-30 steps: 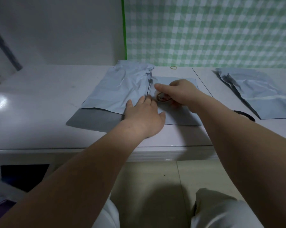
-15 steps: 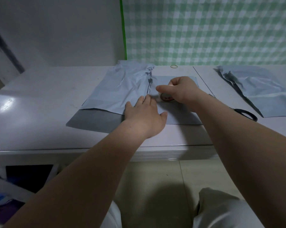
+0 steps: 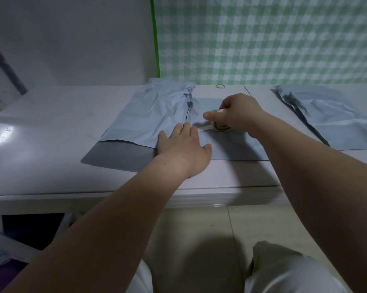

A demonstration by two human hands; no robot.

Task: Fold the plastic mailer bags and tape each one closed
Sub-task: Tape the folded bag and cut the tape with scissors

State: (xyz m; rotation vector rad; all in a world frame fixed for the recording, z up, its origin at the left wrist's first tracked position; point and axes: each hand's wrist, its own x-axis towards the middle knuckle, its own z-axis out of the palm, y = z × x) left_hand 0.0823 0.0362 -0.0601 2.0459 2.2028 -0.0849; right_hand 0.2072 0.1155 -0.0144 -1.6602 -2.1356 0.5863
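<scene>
while the left hand (image 3: 184,150) lies flat with straight fingers on the folded grey mailer bag (image 3: 148,121), pressing it onto the white counter (image 3: 51,149), the right hand (image 3: 239,115) curls around a small tape roll (image 3: 222,127) down on the same bag. a pale strip of tape (image 3: 202,129) runs from the roll to just beside the left fingertips, lying across the fold. the two hands are near each other but apart. a second, crumpled mailer bag (image 3: 330,117) lies well apart on the right of the counter. a rubber band (image 3: 220,86) sits near the back edge, below a green checked cloth (image 3: 273,39) on the wall
</scene>
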